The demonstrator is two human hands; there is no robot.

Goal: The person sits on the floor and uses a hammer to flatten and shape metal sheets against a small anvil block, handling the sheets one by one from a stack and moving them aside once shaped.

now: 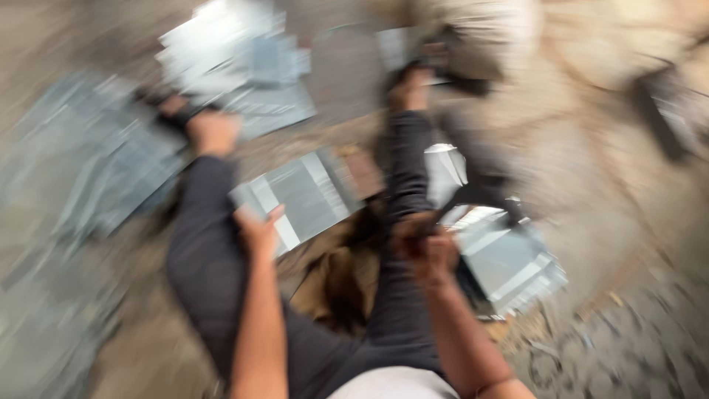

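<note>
There is one view only — a camera worn on the person's head, looking steeply down and forward over the wearer's own body. Both bare forearms enter from the bottom edge and the dark-trousered legs (399,185) run up the middle of the frame, so the lens sits close above the lap. The dirt ground (591,185) with grey metal sheets (303,193) fills the rest. The whole frame is heavily motion-blurred — fine detail cannot be made out.

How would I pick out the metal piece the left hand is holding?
Start at the person's dark trouser legs stretched over the dirt floor. Between the knees lies a grey sheet-metal piece, its near edge gripped by the left hand. Unlike the heaped sheets farther off, it lies alone.
</note>
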